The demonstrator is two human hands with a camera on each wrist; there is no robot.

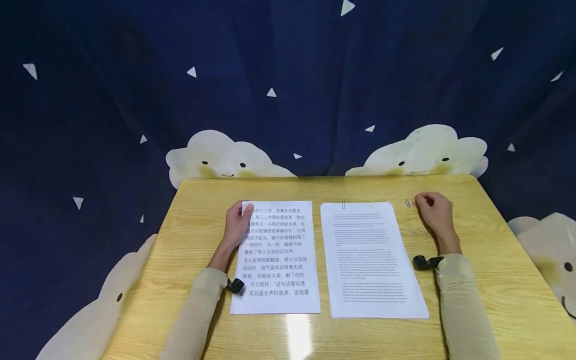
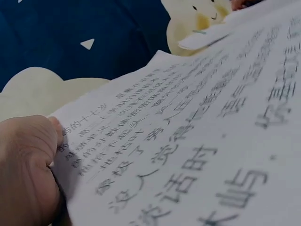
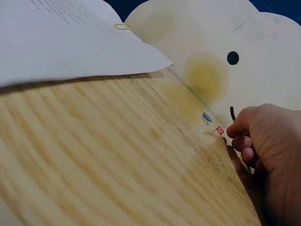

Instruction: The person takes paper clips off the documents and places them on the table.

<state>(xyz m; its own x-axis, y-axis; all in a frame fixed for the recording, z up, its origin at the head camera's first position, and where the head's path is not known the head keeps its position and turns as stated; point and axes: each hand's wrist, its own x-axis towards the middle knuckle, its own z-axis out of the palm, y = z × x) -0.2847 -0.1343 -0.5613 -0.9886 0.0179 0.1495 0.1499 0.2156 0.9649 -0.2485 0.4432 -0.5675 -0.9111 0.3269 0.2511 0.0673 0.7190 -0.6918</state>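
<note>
My left hand grips the upper left edge of a stack of paper with large Chinese print, thumb on top and the other fingers hidden beneath. In the left wrist view the sheet rises tilted beside the hand. At the table's far right, my right hand has its fingers bent, with the fingertips right at a red paper clip; I cannot tell whether they pinch it. A blue paper clip lies just left of the red one.
To the right of the large-print stack lies a small-print stack, with a green paper clip and a yellow paper clip on its top edge. Both stacks rest on a wooden table before a dark blue curtain.
</note>
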